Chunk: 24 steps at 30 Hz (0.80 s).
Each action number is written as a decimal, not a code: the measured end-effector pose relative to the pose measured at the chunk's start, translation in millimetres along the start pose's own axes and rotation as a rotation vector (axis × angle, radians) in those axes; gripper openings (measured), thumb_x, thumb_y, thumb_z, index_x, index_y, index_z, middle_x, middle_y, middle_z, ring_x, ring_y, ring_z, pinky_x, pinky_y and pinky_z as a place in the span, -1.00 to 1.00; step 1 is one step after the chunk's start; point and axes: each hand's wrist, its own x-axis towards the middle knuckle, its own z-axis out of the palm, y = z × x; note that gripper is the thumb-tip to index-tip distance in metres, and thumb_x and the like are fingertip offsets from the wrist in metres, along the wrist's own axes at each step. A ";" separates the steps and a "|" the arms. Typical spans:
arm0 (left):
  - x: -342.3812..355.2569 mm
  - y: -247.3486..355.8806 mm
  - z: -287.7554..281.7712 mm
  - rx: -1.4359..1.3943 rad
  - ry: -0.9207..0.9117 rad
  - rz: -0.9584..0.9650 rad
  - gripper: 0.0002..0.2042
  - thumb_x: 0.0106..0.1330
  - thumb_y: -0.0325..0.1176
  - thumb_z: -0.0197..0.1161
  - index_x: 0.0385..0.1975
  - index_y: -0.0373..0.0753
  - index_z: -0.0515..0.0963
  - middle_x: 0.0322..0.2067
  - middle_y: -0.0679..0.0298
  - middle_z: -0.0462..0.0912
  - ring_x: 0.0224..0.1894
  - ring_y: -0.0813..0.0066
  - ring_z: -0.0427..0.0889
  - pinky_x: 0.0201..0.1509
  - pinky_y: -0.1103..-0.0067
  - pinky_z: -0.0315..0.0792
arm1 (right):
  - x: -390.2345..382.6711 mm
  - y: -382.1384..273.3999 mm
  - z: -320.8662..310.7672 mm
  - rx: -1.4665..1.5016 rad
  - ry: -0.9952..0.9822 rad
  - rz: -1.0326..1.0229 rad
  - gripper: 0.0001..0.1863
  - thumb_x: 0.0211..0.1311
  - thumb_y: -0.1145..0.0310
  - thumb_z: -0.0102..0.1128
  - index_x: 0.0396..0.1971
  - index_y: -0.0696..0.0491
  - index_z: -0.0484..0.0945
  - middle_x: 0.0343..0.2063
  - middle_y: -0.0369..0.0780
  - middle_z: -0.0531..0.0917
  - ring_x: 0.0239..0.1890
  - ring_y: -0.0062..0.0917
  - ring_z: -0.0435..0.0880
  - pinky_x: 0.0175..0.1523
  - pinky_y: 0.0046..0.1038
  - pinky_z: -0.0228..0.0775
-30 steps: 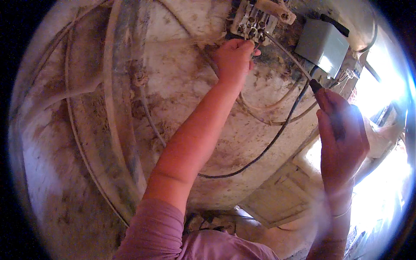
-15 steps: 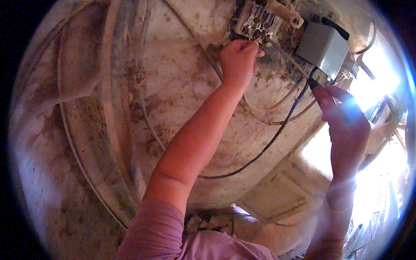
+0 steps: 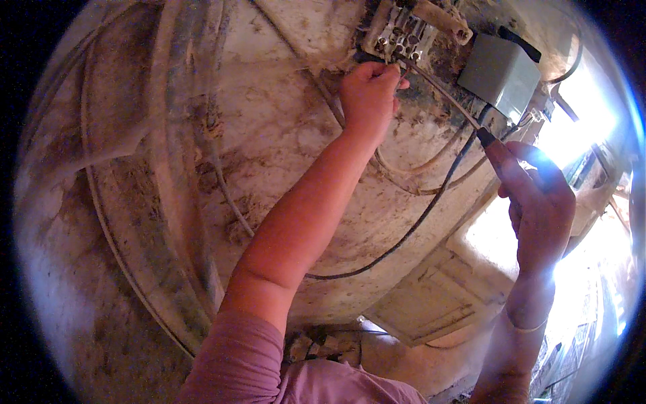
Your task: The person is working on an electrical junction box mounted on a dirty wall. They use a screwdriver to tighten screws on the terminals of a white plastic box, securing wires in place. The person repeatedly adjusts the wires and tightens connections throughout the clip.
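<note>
On the dirty wall at the top sits an old terminal block (image 3: 402, 39) with metal contacts. My left hand (image 3: 369, 94) is raised to its lower edge with the fingers pinched together. What those fingers hold, perhaps a wire end, is too small and hidden to make out. My right hand (image 3: 542, 209) grips a long screwdriver (image 3: 449, 95) by its handle. The shaft slants up to the left, and its tip meets the lower part of the block, close beside my left fingertips.
A grey box (image 3: 501, 74) is fixed right of the block. A black cable (image 3: 431, 222) loops down across the stained wall (image 3: 296, 175). More cables run along the left. Bright light glares at the right, beside a panel (image 3: 424, 299) lower down.
The screwdriver tip has shifted slightly down along the block. My right hand has changed its grip on the handle, fingers now curled differently. My left hand stays almost in place.
</note>
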 end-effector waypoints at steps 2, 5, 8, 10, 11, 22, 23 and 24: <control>1.2 -1.1 -2.0 0.003 -0.007 0.003 -0.86 0.17 -0.40 0.16 -0.54 -0.32 0.45 -0.59 0.21 0.60 -0.81 0.65 0.29 -0.77 0.68 0.17 | 2.4 -3.8 -3.6 -0.069 -0.070 -0.042 -0.72 0.06 0.24 0.25 -0.29 0.10 0.58 -0.64 -0.34 0.52 -0.77 -0.82 0.27 -0.68 -0.75 0.02; 2.3 -3.5 -1.1 0.014 -0.003 0.016 -0.86 0.19 -0.40 0.16 -0.53 -0.32 0.45 -0.59 0.21 0.59 -0.80 0.66 0.29 -0.76 0.68 0.17 | 9.4 -8.8 -14.8 -0.130 -0.195 -0.121 -0.78 0.08 0.27 0.23 -0.34 0.08 0.61 -0.42 -0.29 0.62 -0.65 -0.68 0.48 -0.56 -0.66 0.30; 1.7 -3.1 -0.1 -0.002 0.009 0.017 -0.86 0.19 -0.40 0.16 -0.53 -0.32 0.45 -0.60 0.21 0.58 -0.80 0.66 0.29 -0.76 0.67 0.17 | 15.6 -23.8 -19.3 -0.102 -0.214 -0.057 -0.76 0.09 0.22 0.20 -0.35 0.08 0.62 -0.38 -0.28 0.62 -0.63 -0.67 0.49 -0.53 -0.63 0.33; 3.2 -4.8 -1.1 -0.018 -0.001 0.028 -0.86 0.20 -0.40 0.16 -0.53 -0.33 0.45 -0.60 0.21 0.58 -0.80 0.66 0.29 -0.77 0.67 0.17 | 21.0 -39.5 -18.8 -0.188 -0.258 -0.083 -0.70 0.14 0.18 0.12 -0.31 0.12 0.55 -0.46 -0.25 0.64 -0.75 -0.81 0.38 -0.79 -0.76 -0.08; 2.7 -5.2 -0.7 -0.015 0.007 0.028 -0.86 0.19 -0.41 0.16 -0.54 -0.33 0.45 -0.60 0.20 0.58 -0.80 0.66 0.29 -0.77 0.67 0.17 | 25.1 -46.3 -20.9 -0.239 -0.281 -0.102 -0.71 0.14 0.18 0.12 -0.31 0.12 0.55 -0.46 -0.25 0.64 -0.74 -0.80 0.38 -0.77 -0.75 -0.07; -0.6 -3.3 0.8 0.002 0.005 0.053 -0.86 0.17 -0.43 0.14 -0.56 -0.34 0.45 -0.61 0.18 0.59 -0.81 0.65 0.31 -0.77 0.67 0.19 | 38.7 -62.5 -24.9 -0.450 -0.347 -0.405 -0.74 0.16 0.21 0.10 -0.34 0.12 0.51 -0.46 -0.20 0.64 -0.59 -0.71 0.44 -0.58 -0.71 0.05; -0.3 -3.2 0.1 0.009 0.008 0.050 -0.86 0.18 -0.43 0.14 -0.56 -0.35 0.45 -0.60 0.18 0.59 -0.81 0.65 0.31 -0.77 0.67 0.19 | 38.3 -62.2 -23.7 -0.456 -0.341 -0.421 -0.74 0.16 0.21 0.10 -0.34 0.12 0.51 -0.46 -0.20 0.64 -0.57 -0.70 0.45 -0.57 -0.71 0.06; 0.2 -3.4 -0.4 0.015 0.011 0.046 -0.86 0.18 -0.42 0.14 -0.55 -0.35 0.45 -0.60 0.19 0.59 -0.80 0.65 0.31 -0.77 0.67 0.19 | 39.1 -61.5 -22.7 -0.464 -0.335 -0.437 -0.74 0.17 0.21 0.10 -0.34 0.12 0.50 -0.46 -0.19 0.64 -0.56 -0.69 0.45 -0.55 -0.71 0.07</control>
